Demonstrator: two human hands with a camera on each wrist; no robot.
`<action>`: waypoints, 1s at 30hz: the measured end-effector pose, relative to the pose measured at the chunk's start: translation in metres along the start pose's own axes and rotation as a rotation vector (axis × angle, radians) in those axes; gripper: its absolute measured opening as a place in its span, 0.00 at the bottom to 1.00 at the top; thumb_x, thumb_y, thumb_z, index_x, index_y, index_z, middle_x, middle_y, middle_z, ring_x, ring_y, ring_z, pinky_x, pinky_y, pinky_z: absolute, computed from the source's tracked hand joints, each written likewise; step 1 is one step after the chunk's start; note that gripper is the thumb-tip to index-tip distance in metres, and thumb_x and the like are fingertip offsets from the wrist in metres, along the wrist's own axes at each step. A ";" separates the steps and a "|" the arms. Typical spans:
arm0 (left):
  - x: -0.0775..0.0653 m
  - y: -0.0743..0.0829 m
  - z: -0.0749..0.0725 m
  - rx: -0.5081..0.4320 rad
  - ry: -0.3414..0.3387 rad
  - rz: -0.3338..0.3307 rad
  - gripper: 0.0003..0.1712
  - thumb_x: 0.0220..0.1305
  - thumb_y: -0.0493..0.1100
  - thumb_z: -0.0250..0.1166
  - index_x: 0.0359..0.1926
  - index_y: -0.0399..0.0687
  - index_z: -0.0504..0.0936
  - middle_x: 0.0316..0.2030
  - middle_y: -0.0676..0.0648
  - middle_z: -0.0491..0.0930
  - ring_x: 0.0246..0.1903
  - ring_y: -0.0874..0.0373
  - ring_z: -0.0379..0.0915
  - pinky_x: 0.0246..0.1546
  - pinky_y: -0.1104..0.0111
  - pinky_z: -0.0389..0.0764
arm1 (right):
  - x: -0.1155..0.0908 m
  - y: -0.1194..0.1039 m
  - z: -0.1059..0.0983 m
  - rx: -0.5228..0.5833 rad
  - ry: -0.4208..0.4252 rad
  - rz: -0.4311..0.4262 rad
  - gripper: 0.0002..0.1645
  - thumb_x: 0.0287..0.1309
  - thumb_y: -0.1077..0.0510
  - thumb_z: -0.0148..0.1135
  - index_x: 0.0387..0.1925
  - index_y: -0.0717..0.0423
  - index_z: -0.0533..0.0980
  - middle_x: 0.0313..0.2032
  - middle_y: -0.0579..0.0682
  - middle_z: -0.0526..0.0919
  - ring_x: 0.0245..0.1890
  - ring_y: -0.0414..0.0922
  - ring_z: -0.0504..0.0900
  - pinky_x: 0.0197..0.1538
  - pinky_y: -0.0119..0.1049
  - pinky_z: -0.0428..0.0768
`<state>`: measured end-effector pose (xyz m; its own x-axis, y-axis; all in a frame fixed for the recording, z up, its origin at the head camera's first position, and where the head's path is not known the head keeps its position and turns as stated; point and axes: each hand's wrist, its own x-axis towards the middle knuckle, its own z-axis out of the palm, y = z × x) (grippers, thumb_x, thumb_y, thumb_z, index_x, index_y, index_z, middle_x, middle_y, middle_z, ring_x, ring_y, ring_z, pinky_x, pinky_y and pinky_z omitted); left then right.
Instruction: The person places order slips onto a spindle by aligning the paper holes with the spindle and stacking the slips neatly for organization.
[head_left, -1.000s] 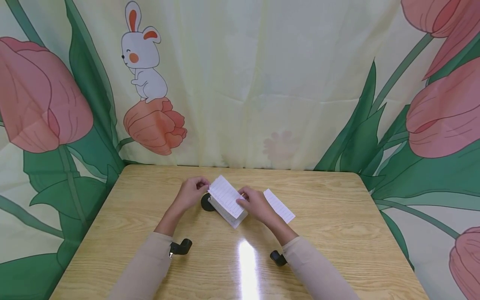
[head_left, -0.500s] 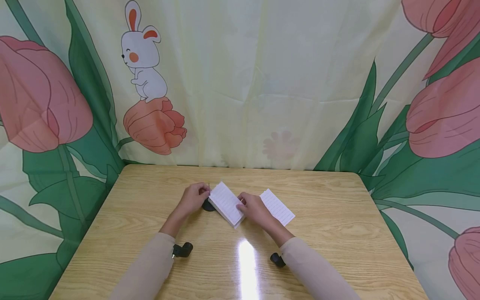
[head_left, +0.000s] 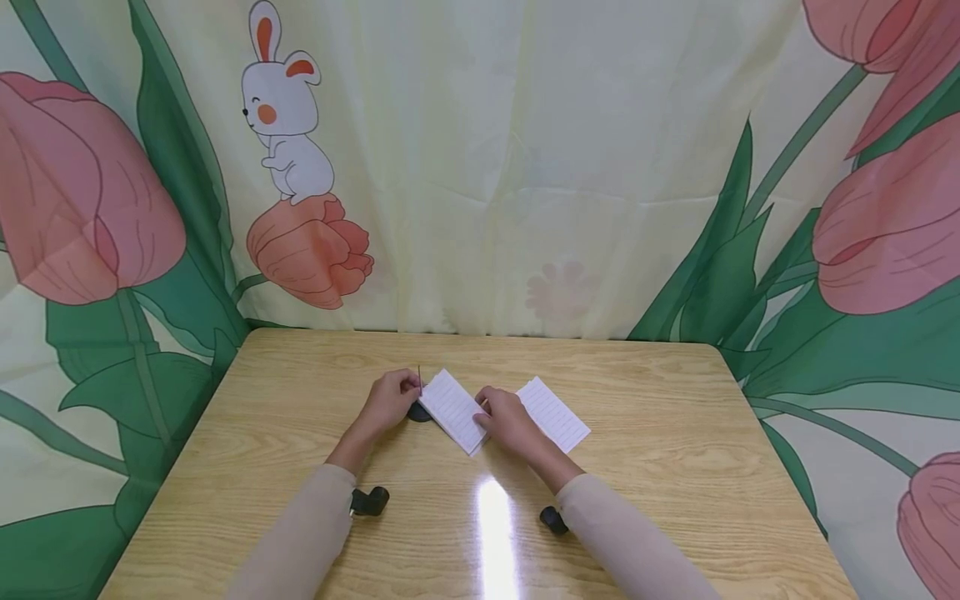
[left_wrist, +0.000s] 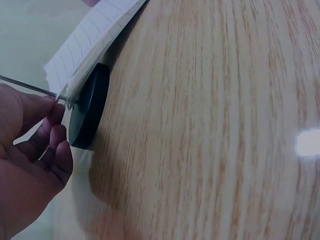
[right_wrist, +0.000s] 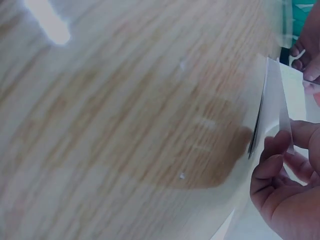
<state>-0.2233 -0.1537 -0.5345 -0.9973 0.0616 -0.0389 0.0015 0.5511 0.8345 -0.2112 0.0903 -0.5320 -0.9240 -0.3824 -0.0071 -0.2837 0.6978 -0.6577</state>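
Note:
A bill spike with a round black base and a thin metal rod stands on the table. Lined paper slips are threaded on the rod by their left corner and lie close over one another. At that corner my left hand pinches the top slip between thumb and finger, right beside the rod. My right hand pinches the slip's right edge, its other fingers curled beneath. In the right wrist view the held slip stands slightly apart from the sheets under it.
More lined slips lie on the wooden table, just right of my right hand. A curtain printed with tulips and a rabbit hangs behind the table's back edge. Black wrist cameras sit below both hands.
Both hands have brought the top slip down the rod onto the slips below. The left hand shifted slightly toward me and right. The rod's tip now shows above the paper.

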 end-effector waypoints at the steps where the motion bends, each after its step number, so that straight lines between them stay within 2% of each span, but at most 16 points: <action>1: 0.000 0.000 0.000 0.001 0.001 -0.001 0.04 0.71 0.32 0.63 0.39 0.39 0.84 0.35 0.45 0.82 0.37 0.54 0.74 0.40 0.66 0.75 | 0.000 0.000 0.000 -0.001 -0.002 0.005 0.11 0.65 0.63 0.68 0.46 0.63 0.80 0.36 0.54 0.86 0.38 0.45 0.83 0.42 0.40 0.83; 4: 0.001 0.000 0.001 -0.002 0.002 -0.012 0.03 0.70 0.31 0.64 0.39 0.39 0.84 0.35 0.44 0.82 0.37 0.54 0.74 0.40 0.66 0.74 | -0.001 -0.002 0.001 -0.010 -0.015 0.034 0.11 0.66 0.62 0.68 0.47 0.61 0.79 0.39 0.54 0.84 0.41 0.46 0.82 0.45 0.41 0.82; 15: 0.000 -0.002 0.004 0.016 0.026 0.003 0.04 0.67 0.30 0.65 0.36 0.40 0.84 0.31 0.45 0.81 0.33 0.55 0.74 0.36 0.67 0.73 | -0.002 0.000 0.003 -0.050 -0.006 0.035 0.11 0.66 0.61 0.69 0.46 0.60 0.79 0.39 0.53 0.80 0.42 0.47 0.78 0.47 0.43 0.80; 22: -0.002 -0.002 0.005 0.001 0.022 -0.012 0.04 0.67 0.29 0.65 0.36 0.39 0.84 0.31 0.45 0.81 0.32 0.56 0.74 0.35 0.68 0.74 | -0.002 0.002 0.004 -0.068 -0.010 0.027 0.12 0.66 0.60 0.69 0.48 0.59 0.78 0.38 0.52 0.77 0.40 0.46 0.74 0.45 0.42 0.77; 30: -0.003 -0.001 0.006 0.017 0.034 -0.010 0.03 0.67 0.32 0.67 0.37 0.34 0.84 0.30 0.45 0.81 0.33 0.56 0.74 0.35 0.68 0.74 | -0.004 -0.001 0.003 -0.096 -0.008 0.020 0.13 0.66 0.61 0.68 0.49 0.58 0.78 0.40 0.54 0.76 0.39 0.46 0.74 0.44 0.42 0.77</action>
<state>-0.2200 -0.1490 -0.5385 -0.9992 0.0280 -0.0279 -0.0072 0.5658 0.8245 -0.2061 0.0895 -0.5342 -0.9276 -0.3726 -0.0261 -0.2890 0.7601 -0.5820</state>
